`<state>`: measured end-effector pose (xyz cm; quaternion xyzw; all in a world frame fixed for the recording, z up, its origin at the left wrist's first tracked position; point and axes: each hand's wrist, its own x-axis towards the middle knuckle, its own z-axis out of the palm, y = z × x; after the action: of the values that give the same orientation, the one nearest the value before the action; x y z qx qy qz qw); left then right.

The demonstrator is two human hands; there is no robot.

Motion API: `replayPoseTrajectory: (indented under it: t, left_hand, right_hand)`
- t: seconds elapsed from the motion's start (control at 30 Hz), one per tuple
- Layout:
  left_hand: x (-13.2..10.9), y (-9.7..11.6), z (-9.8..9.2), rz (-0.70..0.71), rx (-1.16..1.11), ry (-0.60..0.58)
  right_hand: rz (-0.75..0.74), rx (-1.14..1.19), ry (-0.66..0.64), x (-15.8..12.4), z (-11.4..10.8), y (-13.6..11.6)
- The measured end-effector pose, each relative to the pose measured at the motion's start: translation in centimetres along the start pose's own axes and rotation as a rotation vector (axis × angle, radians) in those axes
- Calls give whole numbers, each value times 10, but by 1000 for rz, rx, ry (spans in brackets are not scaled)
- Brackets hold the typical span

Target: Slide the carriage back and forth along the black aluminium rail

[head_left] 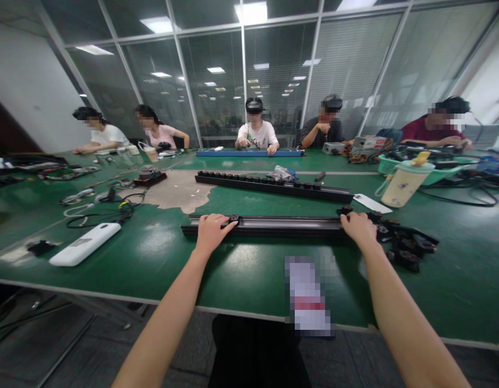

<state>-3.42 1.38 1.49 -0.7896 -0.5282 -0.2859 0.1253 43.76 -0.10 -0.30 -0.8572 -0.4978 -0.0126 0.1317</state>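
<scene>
A long black rail [290,227] with a grooved, shiny top lies crosswise on the green table in front of me. Near its left end, my left hand [211,233] is closed over the rail, thumb and fingertips beside a small black module [234,219] that sits in the groove. My right hand [359,230] grips the rail's right end, its fingers curled; what lies under them is partly hidden. Just right of that hand is a pile of loose black modules [411,245]. Behind, a second black rail [269,186] carries a row of several similar modules.
On the table [152,280] lie a white power bank [85,245], tangled cables [108,207], a blurred phone [308,296] at the near edge, a white card [371,203], a cream tumbler [407,183] and a green basket [455,170]. Several people sit opposite, one at a blue rail [249,153].
</scene>
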Motion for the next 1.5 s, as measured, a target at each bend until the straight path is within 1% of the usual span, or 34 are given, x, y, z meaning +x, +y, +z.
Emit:
replayPoseTrajectory:
  t: [0.33, 0.63, 0.83, 1.0, 1.23, 1.5]
  left_hand:
    - [3, 6, 1, 4, 21, -6]
    - [3, 8, 0, 2, 5, 1]
    - [3, 10, -1, 2, 6, 1]
    - [2, 11, 0, 19, 19, 14]
    - [1, 14, 3, 53, 38, 63]
    - [1, 15, 6, 74, 30, 81]
  right_hand:
    - [1, -9, 20, -3, 0, -2]
    - [11, -15, -13, 0, 0, -1]
    - [7, -16, -9, 0, 0, -1]
    - [10, -19, -8, 0, 0, -1]
    - [7, -18, -2, 0, 0, -1]
    - [7, -6, 2, 2, 2, 0]
